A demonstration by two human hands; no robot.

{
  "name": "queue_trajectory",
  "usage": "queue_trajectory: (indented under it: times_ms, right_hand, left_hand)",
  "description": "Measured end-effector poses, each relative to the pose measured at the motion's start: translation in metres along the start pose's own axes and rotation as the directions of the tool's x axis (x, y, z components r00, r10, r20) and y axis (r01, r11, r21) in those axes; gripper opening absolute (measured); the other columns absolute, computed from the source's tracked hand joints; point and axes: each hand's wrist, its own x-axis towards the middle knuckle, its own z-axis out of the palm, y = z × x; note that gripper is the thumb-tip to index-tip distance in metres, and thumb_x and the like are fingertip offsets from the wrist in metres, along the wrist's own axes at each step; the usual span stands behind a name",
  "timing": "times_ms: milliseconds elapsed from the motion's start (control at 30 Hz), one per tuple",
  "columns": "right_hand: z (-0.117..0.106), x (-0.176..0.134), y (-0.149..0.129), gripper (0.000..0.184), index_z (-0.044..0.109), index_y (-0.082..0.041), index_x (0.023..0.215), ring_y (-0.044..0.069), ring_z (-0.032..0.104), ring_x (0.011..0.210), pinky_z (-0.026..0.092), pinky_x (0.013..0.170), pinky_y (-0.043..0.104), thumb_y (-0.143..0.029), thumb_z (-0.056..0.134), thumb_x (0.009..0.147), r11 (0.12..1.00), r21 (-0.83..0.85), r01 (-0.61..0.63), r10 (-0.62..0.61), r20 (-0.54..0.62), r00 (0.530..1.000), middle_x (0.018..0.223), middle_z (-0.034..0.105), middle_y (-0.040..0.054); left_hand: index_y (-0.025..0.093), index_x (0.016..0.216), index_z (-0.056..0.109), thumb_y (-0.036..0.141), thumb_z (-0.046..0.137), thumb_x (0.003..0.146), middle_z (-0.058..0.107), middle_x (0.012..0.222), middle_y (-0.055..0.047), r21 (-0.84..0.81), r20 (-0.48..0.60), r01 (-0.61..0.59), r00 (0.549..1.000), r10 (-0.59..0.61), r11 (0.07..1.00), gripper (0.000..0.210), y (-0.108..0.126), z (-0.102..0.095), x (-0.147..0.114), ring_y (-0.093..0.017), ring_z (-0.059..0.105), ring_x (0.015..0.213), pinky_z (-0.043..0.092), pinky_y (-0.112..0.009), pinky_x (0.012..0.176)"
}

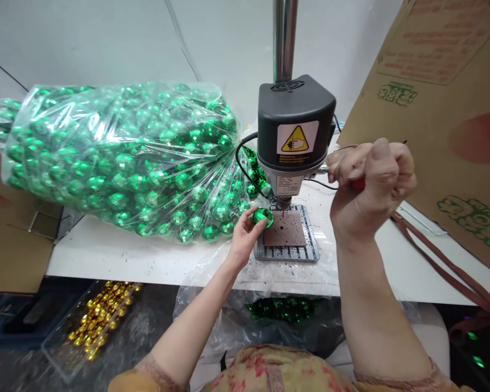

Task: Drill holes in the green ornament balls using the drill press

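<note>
My left hand (pixel 246 233) pinches a shiny green faceted ball (pixel 263 218) at the left side of the drill press base plate (pixel 316 256). My right hand (pixel 373 177) is wrapped round the feed handle (pixel 358 183) of the black bench drill press (pixel 296 122), to the right of its head. Below the chuck (pixel 285 202) lies a brown square board (pixel 286 233) with a dark hole in it. The ball sits beside the chuck, just left of it. Dark shavings are scattered over the board and plate.
A big clear bag of green balls (pixel 118 163) fills the table's left. Cardboard boxes (pixel 441 109) stand on the right. A brown strap (pixel 445 261) hangs off the table edge. Gold balls (pixel 102 316) lie in a clear bin below; more green pieces (pixel 283 309) sit in plastic near my lap.
</note>
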Motion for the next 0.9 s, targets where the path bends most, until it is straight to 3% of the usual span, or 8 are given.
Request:
queue_trajectory:
  times_ms: [100,267,433,667,767,900]
  right_hand:
    - [-0.001,0.000,0.000,0.039,0.038,-0.020,0.060,0.006,0.040,0.046,0.036,0.055,0.027,-0.028,0.056,0.093,1.000,-0.007,0.001,-0.001,-0.003,1.000,0.048,0.037,-0.0080]
    - [-0.003,0.000,0.002,0.040,0.036,-0.020,0.062,0.006,0.041,0.048,0.035,0.055,0.026,-0.030,0.057,0.094,1.000,-0.009,-0.007,0.007,0.017,1.000,0.049,0.036,-0.0078]
    - [-0.004,-0.001,0.003,0.042,0.034,-0.021,0.065,0.007,0.039,0.050,0.035,0.056,0.027,-0.037,0.057,0.097,0.998,-0.047,0.040,-0.037,0.060,0.997,0.053,0.033,-0.0066]
    - [-0.006,0.000,0.005,0.043,0.035,-0.023,0.064,0.008,0.040,0.049,0.035,0.055,0.029,-0.038,0.058,0.097,0.996,-0.057,0.074,-0.070,0.070,0.995,0.052,0.034,-0.0061]
    - [-0.006,0.000,0.006,0.042,0.034,-0.022,0.065,0.007,0.040,0.049,0.035,0.056,0.028,-0.037,0.057,0.097,0.995,-0.053,0.082,-0.078,0.077,0.994,0.053,0.034,-0.0065]
    - [-0.006,0.000,0.005,0.043,0.034,-0.022,0.065,0.007,0.041,0.049,0.036,0.055,0.026,-0.037,0.058,0.097,0.996,-0.058,0.065,-0.060,0.080,0.995,0.052,0.034,-0.0067]
  left_hand:
    - [0.023,0.121,0.069,0.038,0.091,0.074,0.075,0.106,-0.005,0.155,0.040,-0.089,0.996,0.084,0.984,0.054,-0.011,0.003,0.006,-0.021,0.070,0.101,0.053,-0.034,0.096]
    - [0.025,0.128,0.067,0.041,0.085,0.081,0.074,0.115,-0.007,0.222,0.102,-0.108,0.991,0.087,0.969,0.053,-0.027,0.004,0.012,-0.023,0.068,0.109,0.051,-0.036,0.102]
    - [0.025,0.125,0.070,0.034,0.088,0.079,0.071,0.123,-0.009,0.307,0.109,-0.184,0.981,0.158,0.934,0.050,-0.033,0.005,0.015,-0.027,0.064,0.121,0.048,-0.039,0.109]
    - [0.024,0.126,0.070,0.031,0.088,0.075,0.069,0.125,-0.010,0.622,0.190,-0.370,0.926,0.325,0.690,0.054,-0.039,0.009,0.015,-0.031,0.059,0.124,0.048,-0.047,0.108]
    - [0.024,0.125,0.068,0.030,0.085,0.078,0.070,0.124,-0.010,0.622,0.258,-0.446,0.893,0.369,0.643,0.051,-0.042,0.013,0.014,-0.030,0.061,0.122,0.050,-0.047,0.106]
    - [0.023,0.129,0.063,0.028,0.081,0.082,0.070,0.129,-0.010,0.538,0.318,-0.478,0.878,0.358,0.694,0.051,-0.047,0.016,0.014,-0.028,0.065,0.120,0.051,-0.047,0.108]
